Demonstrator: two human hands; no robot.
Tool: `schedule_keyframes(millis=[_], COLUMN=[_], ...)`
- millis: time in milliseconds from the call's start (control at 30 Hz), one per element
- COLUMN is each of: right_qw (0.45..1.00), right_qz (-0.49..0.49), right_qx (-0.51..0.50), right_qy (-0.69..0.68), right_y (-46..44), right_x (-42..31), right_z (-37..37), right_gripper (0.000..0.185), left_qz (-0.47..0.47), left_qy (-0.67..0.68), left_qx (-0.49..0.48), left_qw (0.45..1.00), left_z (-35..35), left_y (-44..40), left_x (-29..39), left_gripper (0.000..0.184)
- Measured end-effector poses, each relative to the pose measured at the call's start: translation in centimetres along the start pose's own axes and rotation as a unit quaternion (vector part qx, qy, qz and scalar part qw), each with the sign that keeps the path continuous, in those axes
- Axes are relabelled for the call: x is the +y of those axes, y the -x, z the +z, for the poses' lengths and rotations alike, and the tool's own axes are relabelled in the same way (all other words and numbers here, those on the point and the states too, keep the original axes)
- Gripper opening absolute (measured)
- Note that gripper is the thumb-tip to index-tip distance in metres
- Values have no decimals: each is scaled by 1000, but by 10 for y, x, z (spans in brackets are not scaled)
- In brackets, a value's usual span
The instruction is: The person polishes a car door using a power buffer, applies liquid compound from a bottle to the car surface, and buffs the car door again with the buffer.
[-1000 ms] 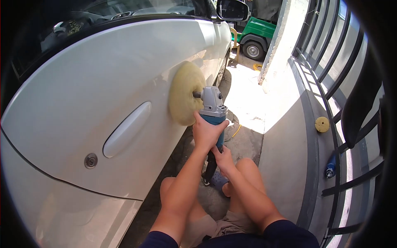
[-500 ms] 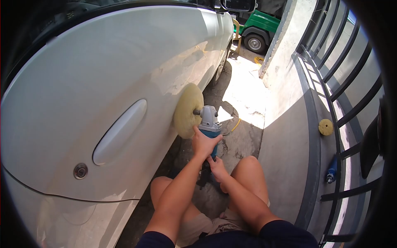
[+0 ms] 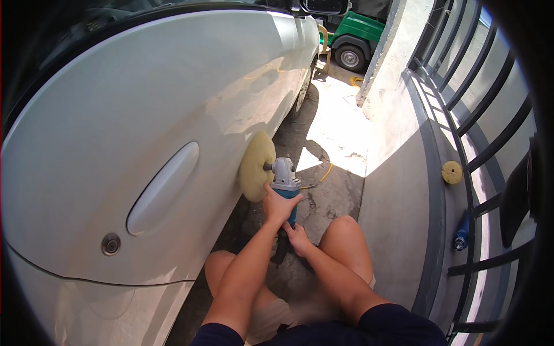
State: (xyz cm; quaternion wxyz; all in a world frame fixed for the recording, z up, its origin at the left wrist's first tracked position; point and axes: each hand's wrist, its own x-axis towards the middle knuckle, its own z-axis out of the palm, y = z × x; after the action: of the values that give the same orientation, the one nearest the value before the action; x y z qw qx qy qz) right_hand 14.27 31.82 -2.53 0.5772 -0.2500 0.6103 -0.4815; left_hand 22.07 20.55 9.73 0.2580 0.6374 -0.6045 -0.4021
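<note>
A teal and grey power polisher point(image 3: 284, 174) with a round, pale yellow wool pad point(image 3: 257, 166) is in my hands, in front of the white car door point(image 3: 173, 98). The pad stands on edge with its face against the lower door panel. My left hand point(image 3: 279, 205) is closed around the tool's body just behind the grey gear head. Farther back, my right hand point(image 3: 296, 238) grips the rear end, its fingers partly hidden. The door handle point(image 3: 163, 189) and a round lock point(image 3: 111, 244) lie left of the pad.
A yellow cord point(image 3: 326, 173) runs over the concrete floor beyond the polisher. On the ledge at right rest a round yellow pad point(image 3: 451, 172) and a blue tool point(image 3: 461, 233), beside dark metal bars point(image 3: 494, 92). A green vehicle point(image 3: 359, 32) stands farther back.
The polisher and both hands have shifted slightly down and toward me along the door, with the pad still against the panel. The camera view has also moved a little.
</note>
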Motion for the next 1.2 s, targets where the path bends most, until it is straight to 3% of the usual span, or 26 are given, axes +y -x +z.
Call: schedule_keyframes(millis=[200,700,1200], right_qw=[1000,996,993], right_qz=[11,64,106], right_qx=[9,30,24], right_qy=[9,60,56], right_y=[-3,4,-7], right_x=[8,9,19], right_z=[-3,-9,-21], right_gripper=[65,87,79], left_qz=[-20,-36,-56], left_qy=[8,17,29], left_qx=[-14,-15,-20], left_qw=[1000,999,998], left_z=[7,36,62], left_y=[-3,-14,-26], left_x=[-8,-48,-67], left_gripper=[112,120,118])
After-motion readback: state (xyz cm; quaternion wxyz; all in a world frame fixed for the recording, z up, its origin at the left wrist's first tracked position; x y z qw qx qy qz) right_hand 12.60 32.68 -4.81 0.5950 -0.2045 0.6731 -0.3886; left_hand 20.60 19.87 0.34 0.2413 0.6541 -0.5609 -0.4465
